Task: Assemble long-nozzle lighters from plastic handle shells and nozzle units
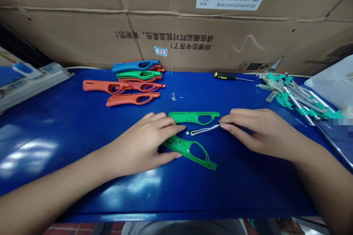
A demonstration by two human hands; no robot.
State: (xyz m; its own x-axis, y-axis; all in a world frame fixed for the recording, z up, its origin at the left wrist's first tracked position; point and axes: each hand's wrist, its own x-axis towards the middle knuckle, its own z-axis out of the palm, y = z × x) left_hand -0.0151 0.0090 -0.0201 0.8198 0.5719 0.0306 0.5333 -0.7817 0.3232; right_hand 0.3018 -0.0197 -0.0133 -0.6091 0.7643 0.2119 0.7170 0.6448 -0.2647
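Note:
My left hand is closed round the handle end of a green lighter shell half, thumb on its near edge and index finger above it. That shell lies open side up, angled toward the table's front. Behind it, a second green shell half lies roughly level, its left end by my left fingers. Between thumb and fingertips, my right hand pinches one end of a thin bundle of white and black wires. The wires point left between the two shells. What the right fingertips cover is hidden.
Several orange, blue and green lighter shells lie at the back left. A yellow-black screwdriver lies before the cardboard box. At the right is a heap of metal tubes with green parts. A power strip stands far left.

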